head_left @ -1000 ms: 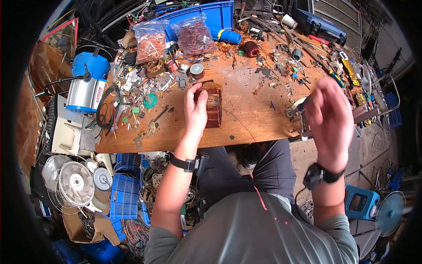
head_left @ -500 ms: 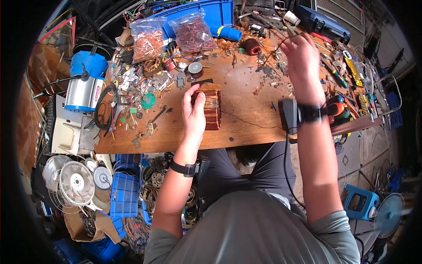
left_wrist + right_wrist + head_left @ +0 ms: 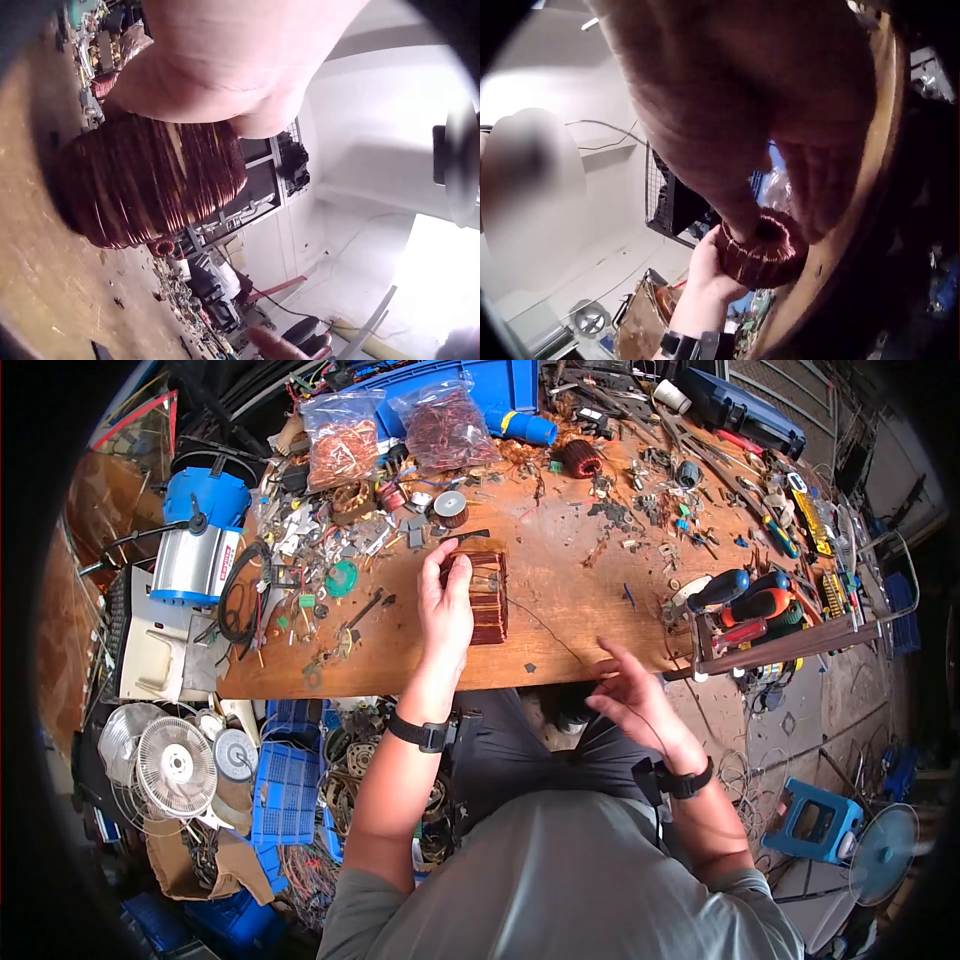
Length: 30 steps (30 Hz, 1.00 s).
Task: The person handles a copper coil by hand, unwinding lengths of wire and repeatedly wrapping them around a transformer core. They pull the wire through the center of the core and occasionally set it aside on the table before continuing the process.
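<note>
A hollow, cylindrical copper coil [image 3: 488, 605] of dark red wire rests on the wooden table near its front edge. My left hand [image 3: 446, 605] grips it from the left side, thumb and fingers curled over its wall. Its close-set windings fill the left part of the left wrist view. A thin loose wire [image 3: 545, 628] runs from the coil across the wood toward my right hand [image 3: 640, 700]. That hand hovers at the front edge with its thumb and fingers spread apart. In the right wrist view the coil [image 3: 754, 262] shows its open end.
Scraps and small parts cover the table's left and back. Two bags of copper wire [image 3: 342, 445] lie before a blue crate [image 3: 480, 395]. Screwdrivers [image 3: 720, 590] and pliers stand in a rack at the right edge. A blue-and-silver machine [image 3: 200, 540] stands at left.
My right hand swung from the right side up over the table's back right, then came down to the front edge. My left hand keeps its hold on the coil.
</note>
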### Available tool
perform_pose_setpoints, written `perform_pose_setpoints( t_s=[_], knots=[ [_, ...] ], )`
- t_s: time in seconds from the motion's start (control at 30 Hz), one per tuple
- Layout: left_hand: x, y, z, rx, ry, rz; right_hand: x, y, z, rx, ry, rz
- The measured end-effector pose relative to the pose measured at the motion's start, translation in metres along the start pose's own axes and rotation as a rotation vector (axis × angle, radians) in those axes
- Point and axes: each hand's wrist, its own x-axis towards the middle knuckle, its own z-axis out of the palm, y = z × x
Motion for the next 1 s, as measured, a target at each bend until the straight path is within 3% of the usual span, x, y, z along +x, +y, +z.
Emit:
perform_pose_setpoints(
  t_s=[0.1,0.17,0.27,0.33,0.4,0.47,0.6,0.67,0.73,0.8,0.9,0.93,1.0],
  knots=[
    [-0.004,0.002,0.0,0.001,0.001,0.017,0.015,-0.001,0.022,0.193,0.058,-0.077],
    [-0.006,0.004,0.0,-0.012,-0.006,0.02,0.034,0.004,0.024,0.606,0.184,0.032],
    [-0.007,0.009,0.001,-0.011,-0.012,-0.008,0.061,0.004,0.039,0.68,0.163,-0.173],
    [-0.006,0.017,0.004,0.002,-0.007,-0.032,0.063,-0.009,0.056,0.54,0.186,-0.208],
    [-0.007,0.023,0.007,-0.004,0.0,-0.069,0.06,-0.009,0.059,0.443,0.146,-0.171],
    [-0.006,0.019,0.005,-0.003,0.007,-0.054,0.069,-0.011,0.064,0.566,0.293,-0.182],
    [-0.011,0.019,0.005,-0.08,0.004,-0.095,0.102,-0.017,0.052,0.702,0.405,-0.069],
    [-0.013,0.018,0.002,-0.111,0.027,-0.122,0.119,-0.007,0.053,0.658,0.389,0.104],
    [-0.015,0.017,-0.004,-0.391,0.047,-0.175,0.125,-0.011,0.066,0.872,0.289,0.21],
    [-0.017,0.015,-0.01,-0.405,0.076,-0.217,0.132,-0.01,0.08,0.853,0.154,0.255],
    [-0.019,0.005,-0.027,-0.621,0.051,-0.069,0.146,-0.011,0.082,0.816,0.111,0.314],
    [-0.023,0.004,-0.034,-0.621,0.055,-0.068,0.15,-0.012,0.082,0.824,0.071,0.326],
    [-0.029,0.003,-0.049,-0.329,-0.159,0.016,0.155,-0.017,0.084,0.847,0.075,0.332]
  ],
)
